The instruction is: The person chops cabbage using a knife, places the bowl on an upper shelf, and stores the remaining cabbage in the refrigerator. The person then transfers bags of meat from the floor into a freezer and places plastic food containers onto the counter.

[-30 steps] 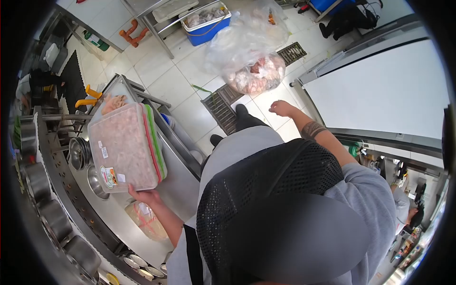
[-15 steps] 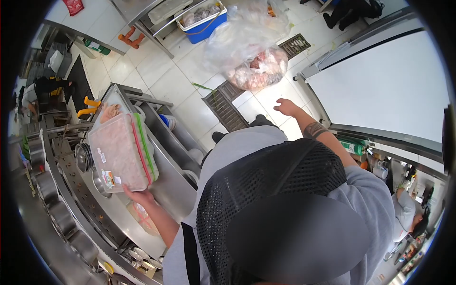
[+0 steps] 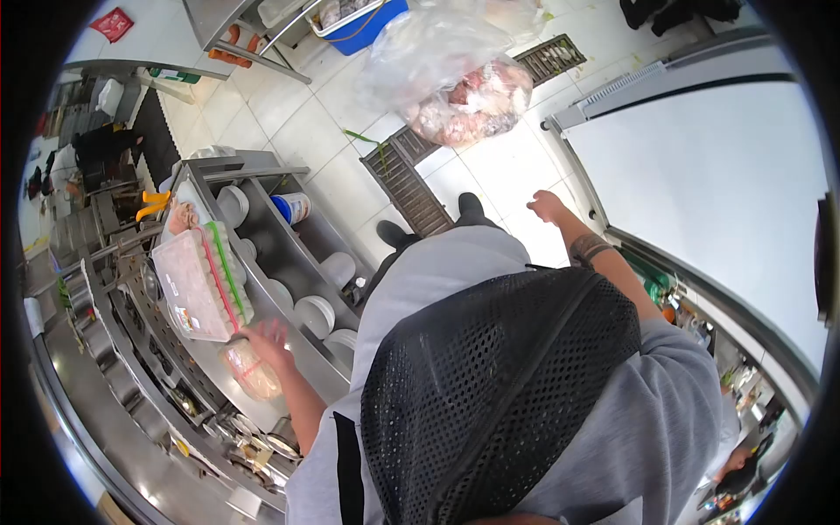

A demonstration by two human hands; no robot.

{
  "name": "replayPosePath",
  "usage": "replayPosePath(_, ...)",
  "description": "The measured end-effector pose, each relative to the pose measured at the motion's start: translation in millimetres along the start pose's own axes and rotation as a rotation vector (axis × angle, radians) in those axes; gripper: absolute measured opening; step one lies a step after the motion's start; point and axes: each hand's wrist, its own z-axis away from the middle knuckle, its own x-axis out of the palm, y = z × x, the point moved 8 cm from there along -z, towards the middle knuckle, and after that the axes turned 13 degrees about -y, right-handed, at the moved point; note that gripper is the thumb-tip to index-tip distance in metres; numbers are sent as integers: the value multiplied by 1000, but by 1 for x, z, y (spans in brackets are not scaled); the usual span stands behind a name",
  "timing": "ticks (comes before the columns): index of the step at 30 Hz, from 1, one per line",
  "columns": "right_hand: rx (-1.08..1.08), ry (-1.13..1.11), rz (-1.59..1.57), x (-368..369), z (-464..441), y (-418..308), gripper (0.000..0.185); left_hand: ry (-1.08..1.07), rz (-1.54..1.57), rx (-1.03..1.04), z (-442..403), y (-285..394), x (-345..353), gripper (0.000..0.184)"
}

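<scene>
Two stacked translucent plastic containers, one edged red and the other green, rest on the steel counter at the left. My left hand is at their near corner with fingers spread. Whether a fingertip still touches the corner, I cannot tell. Below that hand lies a clear-wrapped package with pale contents and reddish bands. My right hand hangs out over the floor, fingers loosely bent and slightly apart, with nothing in it. A large clear bag of pinkish, meat-like pieces lies on the floor ahead.
Shelves under the counter hold stacked white dishes and a blue-and-white tub. Orange handles stick up at the counter's far end. A white refrigerator-like unit borders the right. A floor grate and blue cooler are ahead.
The stacked containers went from my left hand's hold down onto the counter, and that hand opened. My right hand moved slightly right and its fingers bent more. The view shifted.
</scene>
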Motion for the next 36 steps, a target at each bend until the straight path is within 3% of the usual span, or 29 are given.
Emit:
replayPosePath(1, 38, -44, 80, 4, -15, 21, 49, -77, -203, 13, 9, -10, 11, 73)
replayPosePath(2, 76, -85, 163, 4, -24, 33, 43, -64, -197, 19, 16, -25, 11, 73)
replayPosePath(4, 117, -159, 189, -9, -20, 30, 37, -412, -918, 26, 28, -65, 37, 61)
replayPosePath(6, 119, -234, 311, -14, -30, 29, 28, -602, -892, -89, 48, -112, 43, 48)
replayPosePath(7, 100, -225, 329, -17, -39, 29, 28, -583, -875, -79, 60, -115, 45, 48)
replayPosePath(9, -308, -111, 670, -21, -49, -4, 25, -718, -660, -480, 97, -154, 54, 42)
replayPosePath(10, -490, 67, 719, -26, -52, -16, 25, -706, -641, -466, 109, -148, 60, 42)
replayPosePath(11, -507, 77, 735, -22, -60, -20, 25, -712, -777, -475, 122, -141, 60, 40)
replayPosePath(14, -282, 20, -249, -40, -80, -19, 47, -691, -986, -469, 126, -159, 36, 36)
replayPosePath(16, -206, -27, -462, -44, -58, -37, 51, -668, -1059, -461, 118, -165, 26, 35)
replayPosePath(18, -196, -78, -469, -41, -50, -45, 51, -413, -827, -735, 124, -166, 10, 35)
replayPosePath(20, -294, -171, -103, -17, -88, -27, 26, -395, -826, -670, 115, -150, 27, 34)
replayPosePath(21, -520, -132, 124, -7, -91, -21, 23, -378, -845, -624, 110, -141, 36, 34)
replayPosePath(22, -488, -145, 271, -5, -80, -21, 21, -398, -840, -598, 97, -142, 43, 37)
replayPosePath(23, -765, 6, 946, -2, -43, -39, 16, -394, -821, -588, 92, -139, 50, 37)
replayPosePath(24, -467, -133, 652, 2, -57, -12, 26, -447, -769, -497, 89, -130, 68, 39)
replayPosePath(26, -201, -358, 356, 22, -81, 41, 38, -493, -699, -398, 88, -115, 97, 41)
replayPosePath(28, -329, -317, 436, 9, -43, 26, 38, -580, -801, -150, 88, -93, 124, 42)
replayPosePath(31, -480, -164, 795, 5, -22, 25, 37, -617, -740, -149, 99, -77, 135, 42)
replayPosePath(36, -586, -118, 1027, 1, -23, -20, 40, -619, -877, -192, 78, -102, 96, 41)
